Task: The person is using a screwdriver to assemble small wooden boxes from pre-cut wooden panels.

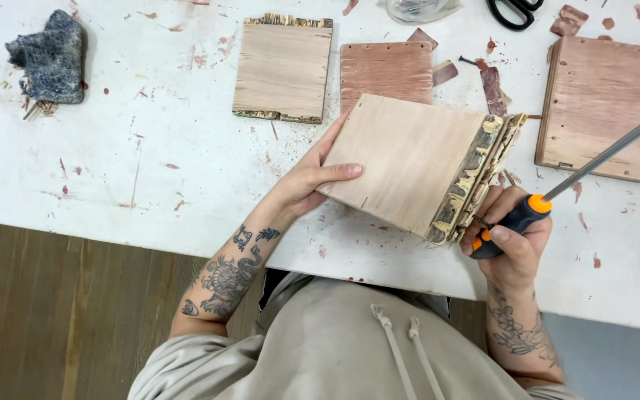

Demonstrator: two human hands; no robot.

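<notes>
1. Here, the left hand grips a pale plywood block by its near-left corner, thumb flat on the top face, holding it tilted above the white table.
2. The block's right edge, crusted with dried yellowish glue, faces the right hand.
3. The right hand is clenched around the black-and-orange handle of a screwdriver; its grey shaft runs up and to the right.
4. On the table beyond lie a light plywood panel, a reddish panel and a larger reddish board at the right.
5. A dark crumpled rag sits far left; black scissors show at the top edge.
</notes>
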